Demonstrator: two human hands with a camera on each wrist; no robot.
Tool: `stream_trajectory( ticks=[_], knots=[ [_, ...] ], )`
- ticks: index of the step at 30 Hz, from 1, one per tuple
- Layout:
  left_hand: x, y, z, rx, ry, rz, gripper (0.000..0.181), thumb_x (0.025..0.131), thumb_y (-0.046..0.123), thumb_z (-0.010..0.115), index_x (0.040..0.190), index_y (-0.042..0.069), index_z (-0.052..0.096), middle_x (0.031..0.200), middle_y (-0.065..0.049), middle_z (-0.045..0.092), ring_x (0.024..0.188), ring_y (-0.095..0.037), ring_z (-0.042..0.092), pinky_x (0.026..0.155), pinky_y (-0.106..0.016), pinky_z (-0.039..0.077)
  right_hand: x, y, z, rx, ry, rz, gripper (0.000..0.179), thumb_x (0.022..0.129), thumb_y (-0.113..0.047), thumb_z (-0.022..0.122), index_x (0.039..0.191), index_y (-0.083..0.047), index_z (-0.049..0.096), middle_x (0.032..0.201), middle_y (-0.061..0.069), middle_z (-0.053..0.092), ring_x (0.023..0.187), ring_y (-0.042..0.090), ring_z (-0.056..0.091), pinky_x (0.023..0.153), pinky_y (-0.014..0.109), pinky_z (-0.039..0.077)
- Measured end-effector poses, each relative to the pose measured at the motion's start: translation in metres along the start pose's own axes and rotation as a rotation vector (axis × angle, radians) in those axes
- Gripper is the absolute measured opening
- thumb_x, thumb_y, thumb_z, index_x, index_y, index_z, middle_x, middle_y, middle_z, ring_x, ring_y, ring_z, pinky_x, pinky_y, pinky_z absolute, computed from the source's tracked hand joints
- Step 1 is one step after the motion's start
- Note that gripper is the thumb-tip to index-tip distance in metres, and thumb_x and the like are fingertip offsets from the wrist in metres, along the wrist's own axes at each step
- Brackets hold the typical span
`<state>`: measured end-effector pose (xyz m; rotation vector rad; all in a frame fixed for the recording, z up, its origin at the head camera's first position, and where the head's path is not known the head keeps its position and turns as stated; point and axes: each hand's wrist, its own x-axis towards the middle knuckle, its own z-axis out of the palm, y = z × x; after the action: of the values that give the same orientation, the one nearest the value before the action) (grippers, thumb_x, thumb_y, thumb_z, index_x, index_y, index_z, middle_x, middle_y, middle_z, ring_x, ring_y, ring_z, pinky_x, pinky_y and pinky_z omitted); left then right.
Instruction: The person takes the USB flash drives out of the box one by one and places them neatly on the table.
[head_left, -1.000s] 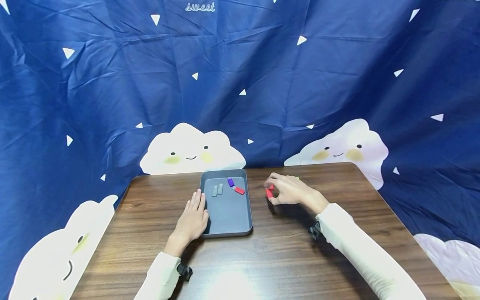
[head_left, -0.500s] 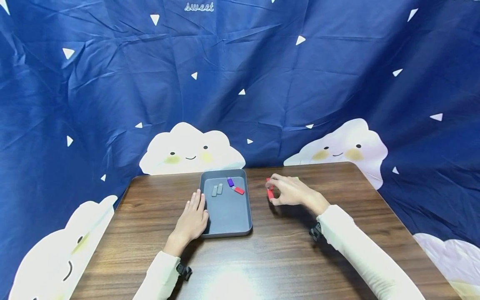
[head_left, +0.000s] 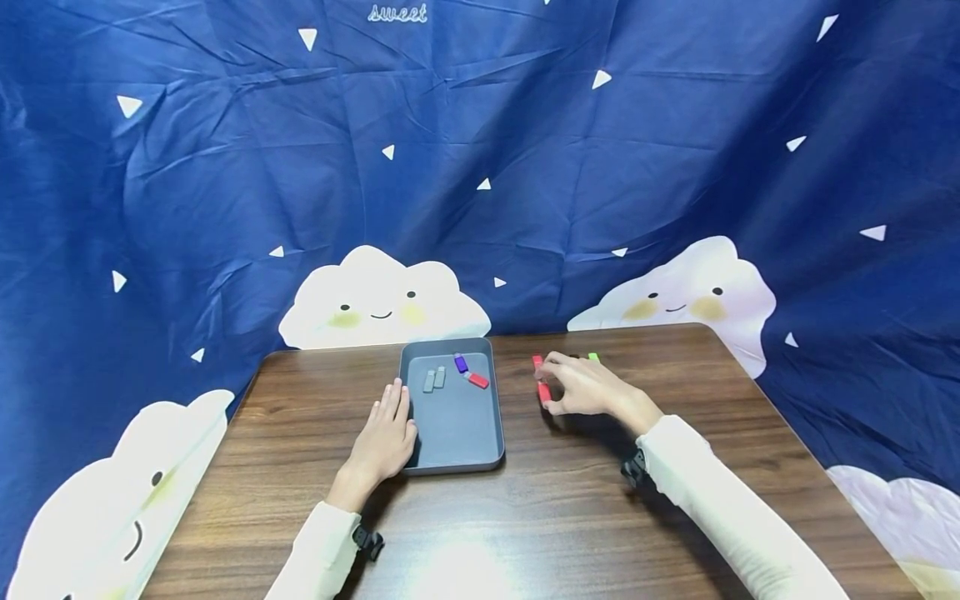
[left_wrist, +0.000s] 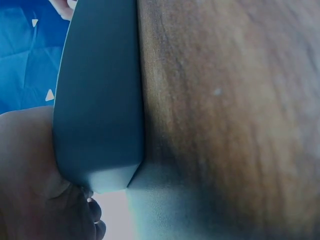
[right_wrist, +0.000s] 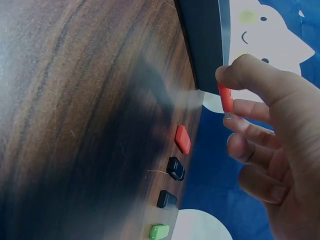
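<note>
My right hand (head_left: pixel 581 385) pinches a red USB stick (right_wrist: pixel 226 99) between thumb and fingertips, its clear cap end pointing away from the thumb. In the right wrist view the stick is above the tabletop, near the grey tray's outer wall. A second red stick (right_wrist: pixel 183 139) lies on the table beyond this hand. My left hand (head_left: pixel 384 435) rests with straight fingers along the left rim of the grey tray (head_left: pixel 498 425). Inside the tray, toward its far end, lie two grey sticks (head_left: pixel 439 377), a purple stick (head_left: pixel 461 363) and a red stick (head_left: pixel 477 380).
Past the second red stick, a row continues with a black stick (right_wrist: pixel 175 169), another black stick (right_wrist: pixel 167 199) and a green stick (right_wrist: pixel 159 231). The wooden table (head_left: pixel 300 417) ends at a blue curtain (head_left: pixel 450 167) printed with clouds.
My right hand has shifted slightly right and nearer to me with the red USB stick, showing more of the other red stick and the green one. The left hand stays in place.
</note>
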<state>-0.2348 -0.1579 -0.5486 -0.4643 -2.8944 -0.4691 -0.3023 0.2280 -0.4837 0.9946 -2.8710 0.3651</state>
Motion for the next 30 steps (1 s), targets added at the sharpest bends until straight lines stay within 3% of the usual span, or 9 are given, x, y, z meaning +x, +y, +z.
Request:
stream_trajectory(
  ticks=[16,30],
  knots=[
    [0.002,0.002,-0.005,0.018,-0.022,-0.026,0.062,0.108,0.016,0.045,0.160,-0.015,0.032,0.173,-0.032,0.024,0.161,-0.049,0.026,0.130,-0.063,0.026,-0.004,0.005,0.007,0.032,-0.044,0.021,0.048,0.087,-0.035,0.081,0.130,-0.014,0.074,0.123,-0.002,0.065,0.087,0.011,0.062,0.082,0.039,0.057],
    [0.001,0.003,-0.008,0.034,-0.055,-0.033,0.062,0.110,0.017,0.045,0.161,-0.014,0.030,0.174,-0.029,0.022,0.162,-0.047,0.025,0.131,-0.061,0.026,-0.005,0.008,0.017,0.027,-0.026,0.007,0.048,0.085,-0.035,0.082,0.128,-0.014,0.076,0.124,-0.001,0.066,0.081,0.011,0.057,0.076,0.035,0.054]
  ],
)
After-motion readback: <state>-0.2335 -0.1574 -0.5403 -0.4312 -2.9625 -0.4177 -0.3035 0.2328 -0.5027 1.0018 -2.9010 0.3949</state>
